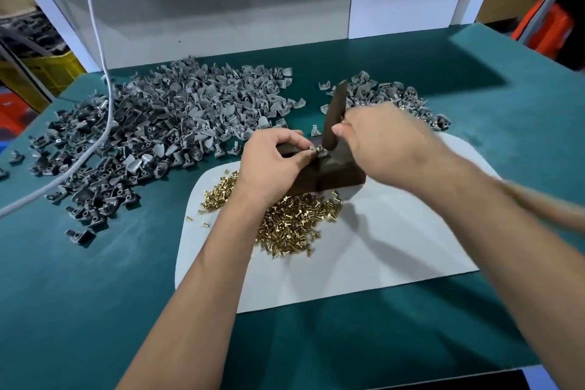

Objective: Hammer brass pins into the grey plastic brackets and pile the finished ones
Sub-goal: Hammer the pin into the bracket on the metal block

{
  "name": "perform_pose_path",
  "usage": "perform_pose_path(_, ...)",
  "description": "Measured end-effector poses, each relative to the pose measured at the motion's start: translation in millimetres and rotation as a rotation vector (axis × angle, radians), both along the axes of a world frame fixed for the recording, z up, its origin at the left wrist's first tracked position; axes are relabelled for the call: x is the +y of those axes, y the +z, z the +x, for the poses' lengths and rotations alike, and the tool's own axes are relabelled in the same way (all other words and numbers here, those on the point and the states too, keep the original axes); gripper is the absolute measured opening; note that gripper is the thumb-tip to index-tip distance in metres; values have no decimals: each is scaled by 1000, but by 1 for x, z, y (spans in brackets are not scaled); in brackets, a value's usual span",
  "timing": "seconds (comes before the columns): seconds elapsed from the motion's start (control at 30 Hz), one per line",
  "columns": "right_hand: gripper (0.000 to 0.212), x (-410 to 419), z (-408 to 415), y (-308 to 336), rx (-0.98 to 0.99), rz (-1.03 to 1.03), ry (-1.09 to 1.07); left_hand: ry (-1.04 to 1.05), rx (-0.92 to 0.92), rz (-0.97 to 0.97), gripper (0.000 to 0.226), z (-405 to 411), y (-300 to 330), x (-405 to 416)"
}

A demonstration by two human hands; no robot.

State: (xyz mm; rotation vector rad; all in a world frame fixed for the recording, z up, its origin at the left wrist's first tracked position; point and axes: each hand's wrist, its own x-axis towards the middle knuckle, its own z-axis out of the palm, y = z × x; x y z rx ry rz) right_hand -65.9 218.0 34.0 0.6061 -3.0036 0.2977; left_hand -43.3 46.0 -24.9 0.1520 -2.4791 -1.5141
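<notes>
Left hand: the left hand (278,157) rests on the dark block (329,172), fingers curled, and pinches a small grey bracket (321,152) on top of the block.
Right hand: the right hand (376,139) is closed round a dark flat striking bar (334,119); the bar stands tilted, its lower end just beside the bracket. The hand is blurred.
Block: it sits on the far part of a white mat (395,250), which lies on the green counter (95,294).
Brass pins: a loose heap of brass pins (294,222) lies on the mat, touching the near side of the block.
Large pile: many grey brackets (164,123) lie on the counter left of the block.
Small pile: fewer brackets (395,98) lie behind the block to the right, partly hidden by the right hand.
Cable: a white cable (104,111) crosses the large pile, left of the block.
</notes>
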Motion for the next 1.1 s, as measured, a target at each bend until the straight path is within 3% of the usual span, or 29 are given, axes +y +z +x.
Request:
perform_pose_path(0.07,29,6,-5,15,76,3,-14,-4,3,-14,8,1,0,-2)
perform_pose_path(0.17,26,4,1,14,249,-231,-57,-19,20,-47,7,0,1,-2)
perform_pose_path(0.3,28,-4,8,-4,2,-58,4,-1,7,2,9,1,0,0)
perform_pose_path(0.4,39,6,1,6,2,17,-20,0,3,1,16,2,1,0)
perform_pose_path(0.53,43,28,-13,5,-4,-73,-98,-4,38,-30,25,3,3,3)
perform_pose_path(0.67,29,49,-22,3,-110,-179,-94,-35,48,-2,28,5,2,5)
perform_pose_path(0.83,17,66,-21,-9,-179,-176,-97,-37,-5,84,25,4,4,5)
perform_pose_path(1.1,16,62,-18,-27,-203,-109,-75,-48,-15,168,26,7,8,5)
